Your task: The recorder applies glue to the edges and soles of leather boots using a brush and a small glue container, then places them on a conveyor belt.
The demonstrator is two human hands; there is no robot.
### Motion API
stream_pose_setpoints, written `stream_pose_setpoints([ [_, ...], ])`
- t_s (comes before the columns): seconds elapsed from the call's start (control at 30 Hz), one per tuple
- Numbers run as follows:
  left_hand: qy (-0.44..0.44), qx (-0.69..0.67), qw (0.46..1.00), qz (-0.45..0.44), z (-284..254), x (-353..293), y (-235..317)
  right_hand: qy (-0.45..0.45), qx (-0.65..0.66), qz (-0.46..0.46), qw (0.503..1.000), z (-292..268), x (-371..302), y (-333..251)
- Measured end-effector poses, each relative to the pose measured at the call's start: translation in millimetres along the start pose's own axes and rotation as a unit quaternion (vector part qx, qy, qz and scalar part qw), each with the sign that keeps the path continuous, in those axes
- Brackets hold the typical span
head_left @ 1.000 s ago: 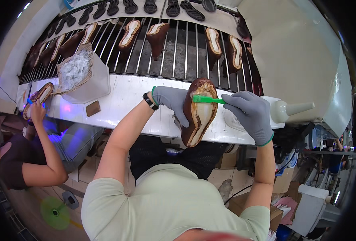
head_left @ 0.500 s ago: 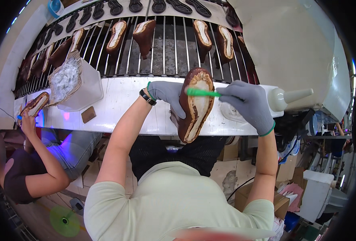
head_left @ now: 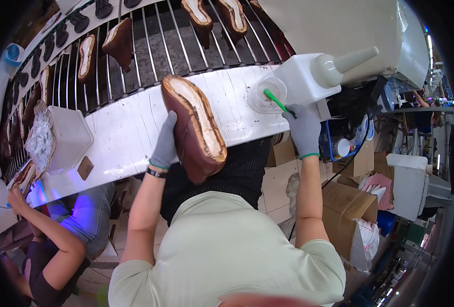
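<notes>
My left hand (head_left: 166,143), in a grey glove, grips the side of a brown shoe upper (head_left: 199,120) with its pale underside turned up. The upper is tilted, its lower end above my lap. In my gloved right hand (head_left: 305,130) is a green-handled brush (head_left: 275,99). Its tip is over or inside a clear round container (head_left: 260,106) on the white bench edge; whether it touches the contents I cannot tell. Right behind that container lies a white plastic bottle (head_left: 304,77) with a long nozzle.
Ahead runs a conveyor of metal rods (head_left: 158,41) carrying several brown uppers, with dark soles (head_left: 61,36) on a shelf beyond. A white bin (head_left: 71,135) of crumpled white material stands at the left. Beside it, a co-worker's hand (head_left: 18,200) holds another upper. Cardboard boxes (head_left: 347,202) sit at the lower right.
The brush has left the upper's underside and moved right to the clear container. My left hand has turned the upper and brought it left. The whole view has shifted too.
</notes>
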State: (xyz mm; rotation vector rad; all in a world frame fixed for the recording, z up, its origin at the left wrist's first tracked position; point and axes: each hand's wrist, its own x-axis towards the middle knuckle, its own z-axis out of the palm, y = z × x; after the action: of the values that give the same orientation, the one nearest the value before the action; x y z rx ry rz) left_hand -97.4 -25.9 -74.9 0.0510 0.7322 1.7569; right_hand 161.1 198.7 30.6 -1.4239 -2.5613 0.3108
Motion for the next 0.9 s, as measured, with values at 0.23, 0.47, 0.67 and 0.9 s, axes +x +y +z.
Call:
stream_pose_setpoints([
  [0.23,0.045,-0.041,0.996,-0.069,-5.7,-37.0,-49.8,0.002,-0.139,-0.004,0.99,31.7,2.5,-2.6],
  [0.47,0.066,-0.049,0.991,-0.108,-1.4,-39.1,-46.1,-0.106,0.323,0.11,0.934,28.6,3.4,24.7],
  [0.67,0.067,-0.029,0.994,-0.087,3.8,-41.6,-50.0,-0.193,0.619,0.168,0.742,31.1,-9.5,20.9],
  [0.9,0.105,0.02,0.993,-0.058,1.6,-37.2,-52.2,-0.285,0.482,0.017,0.828,5.0,-5.0,-31.6],
])
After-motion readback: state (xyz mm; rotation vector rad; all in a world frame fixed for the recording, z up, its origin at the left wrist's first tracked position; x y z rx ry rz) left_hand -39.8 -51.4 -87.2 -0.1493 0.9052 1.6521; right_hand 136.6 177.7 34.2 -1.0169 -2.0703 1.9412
